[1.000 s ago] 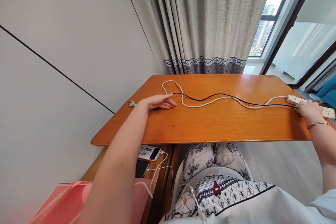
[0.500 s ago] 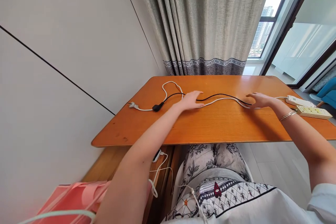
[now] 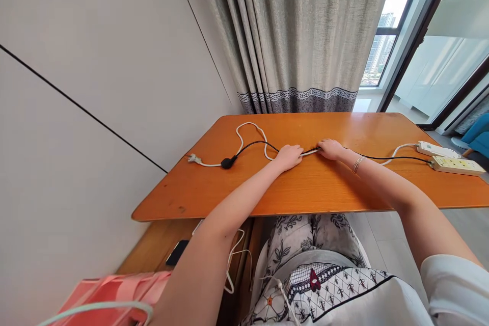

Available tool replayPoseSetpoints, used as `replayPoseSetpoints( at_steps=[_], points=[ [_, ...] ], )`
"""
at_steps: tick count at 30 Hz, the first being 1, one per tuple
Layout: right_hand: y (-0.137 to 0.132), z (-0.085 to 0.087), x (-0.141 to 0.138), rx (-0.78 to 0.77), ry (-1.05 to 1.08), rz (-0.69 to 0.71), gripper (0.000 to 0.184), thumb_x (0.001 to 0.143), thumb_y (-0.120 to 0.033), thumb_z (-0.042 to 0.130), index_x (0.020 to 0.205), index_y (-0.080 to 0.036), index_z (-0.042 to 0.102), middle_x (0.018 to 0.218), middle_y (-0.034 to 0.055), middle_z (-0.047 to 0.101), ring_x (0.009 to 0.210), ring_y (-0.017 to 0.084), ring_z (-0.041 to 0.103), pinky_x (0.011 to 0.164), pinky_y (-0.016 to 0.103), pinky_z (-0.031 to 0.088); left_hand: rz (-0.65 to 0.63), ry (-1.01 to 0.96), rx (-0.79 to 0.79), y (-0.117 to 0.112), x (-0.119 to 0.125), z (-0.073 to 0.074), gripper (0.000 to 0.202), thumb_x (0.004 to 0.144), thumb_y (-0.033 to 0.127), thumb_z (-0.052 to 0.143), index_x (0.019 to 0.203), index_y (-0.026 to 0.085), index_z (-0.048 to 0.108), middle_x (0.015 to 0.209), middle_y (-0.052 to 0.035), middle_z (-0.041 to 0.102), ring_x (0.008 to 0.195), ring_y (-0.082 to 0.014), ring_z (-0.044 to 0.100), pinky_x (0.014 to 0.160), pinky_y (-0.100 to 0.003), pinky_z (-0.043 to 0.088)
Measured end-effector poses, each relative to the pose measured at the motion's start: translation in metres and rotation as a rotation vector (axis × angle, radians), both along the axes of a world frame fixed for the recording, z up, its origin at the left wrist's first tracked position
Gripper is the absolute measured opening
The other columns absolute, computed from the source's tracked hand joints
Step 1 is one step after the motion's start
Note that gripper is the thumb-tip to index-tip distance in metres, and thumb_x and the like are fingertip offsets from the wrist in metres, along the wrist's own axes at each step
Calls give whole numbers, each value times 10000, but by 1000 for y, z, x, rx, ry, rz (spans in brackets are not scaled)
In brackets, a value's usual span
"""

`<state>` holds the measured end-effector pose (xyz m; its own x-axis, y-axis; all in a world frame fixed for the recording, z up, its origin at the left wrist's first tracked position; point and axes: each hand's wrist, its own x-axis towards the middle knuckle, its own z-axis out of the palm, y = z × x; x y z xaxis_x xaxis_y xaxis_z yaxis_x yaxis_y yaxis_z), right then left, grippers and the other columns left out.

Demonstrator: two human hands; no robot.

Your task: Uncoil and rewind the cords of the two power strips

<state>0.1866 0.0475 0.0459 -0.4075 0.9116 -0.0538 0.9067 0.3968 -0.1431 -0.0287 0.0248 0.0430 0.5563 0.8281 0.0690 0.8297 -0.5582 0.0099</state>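
Your left hand (image 3: 290,156) and right hand (image 3: 330,149) are closed on the black cord (image 3: 405,158) and white cord (image 3: 249,123); align both side by side, gripping lightly to prevent kinks.

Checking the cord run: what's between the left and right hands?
Between left hand and right hand: a short stretch of black cord and white cord, close together, seen in the head view.

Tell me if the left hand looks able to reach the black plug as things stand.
Likely yes. The left hand seems closed on the black cord and white cord, so it may need to let go first, but only those cords lie on the tabletop between it and the black plug.
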Motion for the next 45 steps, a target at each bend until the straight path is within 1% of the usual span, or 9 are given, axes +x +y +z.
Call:
replayPoseSetpoints(
  at_steps=[6,13,17,21,26,29,32,40,45],
  points=[
    [2,31,27,-71,230,9,201,938,-307,580,792,-174,622,731,33,642,691,166,571,649,272,443,59,-95,30,2,-20,10,332,1017,343,339,1040,189,633,1024,-109,718,914,-249,676,760,-332,451],
    [3,126,48,53,869,87,282,874,-469,651,865,-214,533,645,-67,420,550,87,332,500,228,277,87,-476,10,24,-50,27,324,918,488,500,766,215,582,728,-57,618,739,-243,586,698,-327,375],
    [2,182,22,59,1374,101,375,729,-332,806,953,-239,520,644,-87,383,516,71,314,483,221,258,68,-771,-104,31,-43,37,354,839,539,598,812,186,604,742,-34,613,737,-198,560,721,-319,407],
    [-1,216,-30,-23,1570,161,377,743,-281,770,992,-248,488,658,-93,383,496,60,299,492,219,274,-95,-1009,-342,26,-19,48,675,673,591,761,1173,160,620,1117,-118,683,819,-173,612,774,-325,481],
    [-7,238,-89,-39,1586,307,384,757,-247,749,1028,-257,476,654,-84,380,516,77,331,512,238,297,-384,-1087,-628,5,11,57,970,578,753,755,1382,244,567,1422,-189,585,684,-101,520,573,-251,386],
    [-14,247,-109,14,1528,387,387,743,-184,737,1021,-262,479,652,-81,355,553,90,362,540,242,311,-404,-1041,-766,-9,25,56,1010,600,751,745,1452,263,508,1412,-203,605,577,-51,375,557,-250,327],
    [-24,254,-120,93,1441,422,389,716,-106,710,1000,-262,495,654,-76,342,598,102,394,584,244,338,-394,-968,-817,-18,39,49,964,651,679,767,1473,257,494,1386,-188,632,629,-77,442,593,-260,354],
    [-51,263,-122,165,1253,429,390,707,-38,658,1002,-251,517,672,-68,359,668,117,453,632,247,373,-220,-991,-711,-21,79,5,467,879,572,594,1021,162,766,968,-103,755,862,-215,649,752,-327,464],
    [-38,265,-99,169,1269,399,374,722,-58,730,967,-270,543,654,-66,411,619,112,427,567,234,396,-158,-934,-610,-20,77,-4,358,906,436,556,882,149,769,831,-75,744,815,-203,642,802,-324,469]
  ],
)
